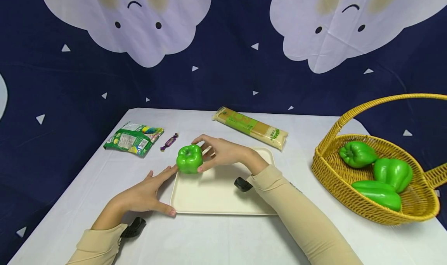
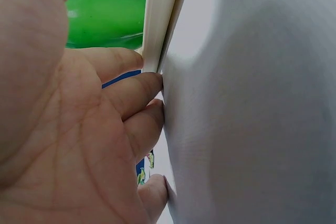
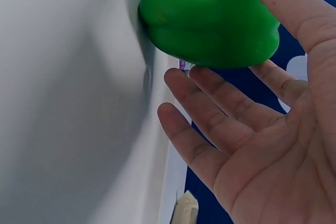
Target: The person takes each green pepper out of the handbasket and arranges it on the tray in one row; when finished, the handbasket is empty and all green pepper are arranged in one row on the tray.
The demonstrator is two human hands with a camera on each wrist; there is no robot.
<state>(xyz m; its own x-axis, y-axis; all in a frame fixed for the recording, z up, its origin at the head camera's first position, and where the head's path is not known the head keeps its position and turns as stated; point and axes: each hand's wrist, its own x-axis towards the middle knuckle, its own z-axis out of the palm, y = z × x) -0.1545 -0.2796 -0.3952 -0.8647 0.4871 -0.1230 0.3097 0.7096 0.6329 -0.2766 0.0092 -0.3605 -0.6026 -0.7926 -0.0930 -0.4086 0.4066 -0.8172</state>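
Observation:
A green bell pepper [image 1: 189, 159] is at the back left corner of a cream tray [image 1: 223, 203]. My right hand [image 1: 223, 151] holds it from the right, thumb on the near side and forefinger behind. In the right wrist view the pepper [image 3: 210, 19] is close over the tray's surface, and the other fingers [image 3: 191, 140] spread loosely below it. My left hand [image 1: 146, 193] lies along the tray's left edge, fingers extended and thumb by the near left corner. In the left wrist view its fingertips [image 2: 152, 80] are right at the tray's rim [image 2: 160, 19].
At the right stands a yellow wicker basket [image 1: 335, 183] with a tall handle, holding three green peppers [image 1: 392, 174]. Behind the tray lies a pack of noodles [image 1: 251, 127]. A green snack bag [image 1: 134, 138] and a purple wrapped candy [image 1: 169, 142] lie at the back left.

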